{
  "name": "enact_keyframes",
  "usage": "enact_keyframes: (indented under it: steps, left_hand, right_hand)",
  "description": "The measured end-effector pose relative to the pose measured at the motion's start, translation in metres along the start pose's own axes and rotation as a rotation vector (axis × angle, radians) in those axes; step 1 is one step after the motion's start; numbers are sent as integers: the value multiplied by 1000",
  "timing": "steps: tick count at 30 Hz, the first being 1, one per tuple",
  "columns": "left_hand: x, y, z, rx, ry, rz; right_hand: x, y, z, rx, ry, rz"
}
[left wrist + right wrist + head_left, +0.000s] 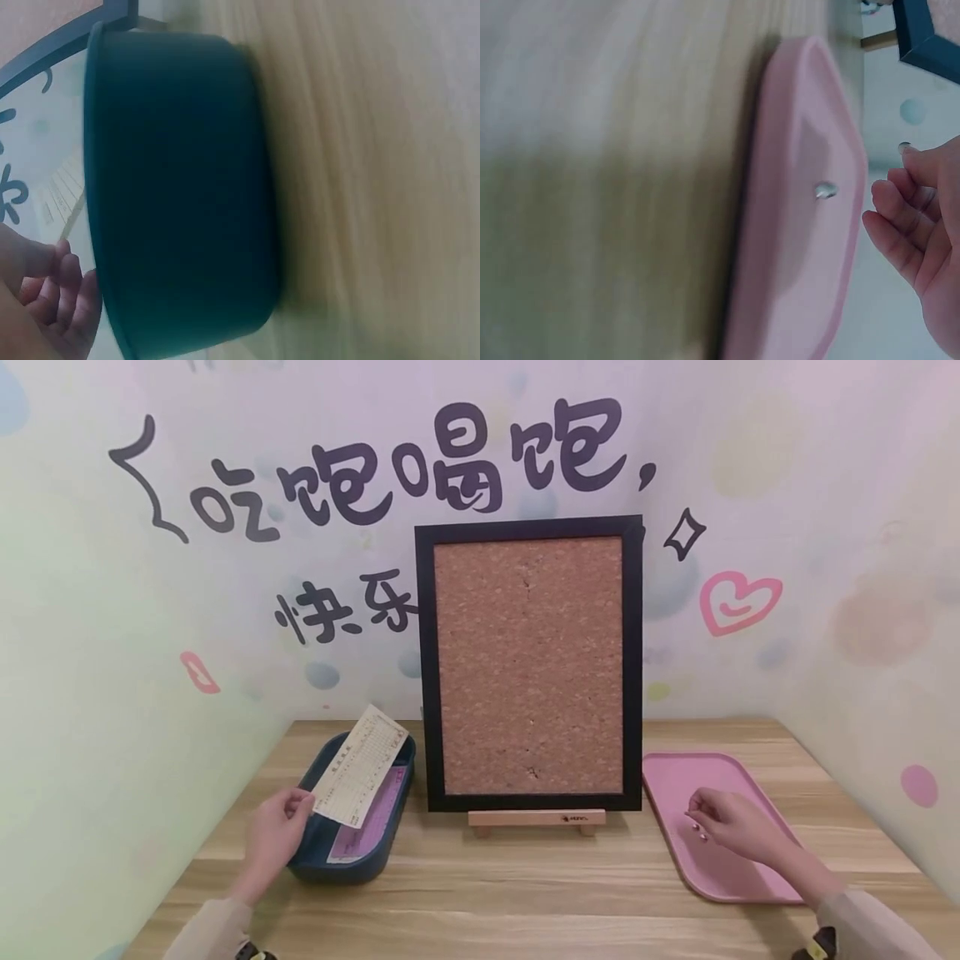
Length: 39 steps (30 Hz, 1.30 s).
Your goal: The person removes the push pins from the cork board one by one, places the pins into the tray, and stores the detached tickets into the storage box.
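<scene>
My left hand (291, 812) pinches a cream printed paper slip (361, 776) by its lower corner and holds it tilted above a dark blue tray (352, 864). A pink slip (372, 820) lies inside that tray. The left wrist view shows the blue tray's wall (180, 195), the left hand (69, 296) beside it and the slip (64, 196) behind. My right hand (693, 815) hovers over a pink tray (731, 877), its fingertips pinching a small silver pushpin. Another pushpin (825, 190) lies on the pink tray (795, 255) by the right hand (900, 184).
A cork board (528, 664) in a black frame stands upright on a small wooden stand (536, 818) at the middle of the wooden table (510, 893). Walls with painted lettering close in behind and on both sides.
</scene>
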<state>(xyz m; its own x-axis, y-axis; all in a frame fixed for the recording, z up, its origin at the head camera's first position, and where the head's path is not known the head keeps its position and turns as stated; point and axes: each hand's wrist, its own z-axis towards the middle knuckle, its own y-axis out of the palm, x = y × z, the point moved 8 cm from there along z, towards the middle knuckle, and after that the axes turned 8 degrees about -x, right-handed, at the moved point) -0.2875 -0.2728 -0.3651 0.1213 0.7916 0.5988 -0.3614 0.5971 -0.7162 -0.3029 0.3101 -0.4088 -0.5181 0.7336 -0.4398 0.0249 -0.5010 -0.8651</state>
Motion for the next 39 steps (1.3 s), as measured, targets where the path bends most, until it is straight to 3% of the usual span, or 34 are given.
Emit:
enact_keyframes:
  steps: [9,20,28,39]
  left_hand:
    - [-5,15,1,-30,-77,20]
    - [-13,29,2,-176,-161,25]
    - [-15,36,1,-212,-162,77]
    - [-15,42,1,-266,-165,162]
  right_hand:
    - [13,3,-13,16,-7,-23]
    - [21,6,-17,-11,-8,-29]
    - [32,11,-20,-108,71,-39]
    - [37,14,-19,-117,62,-39]
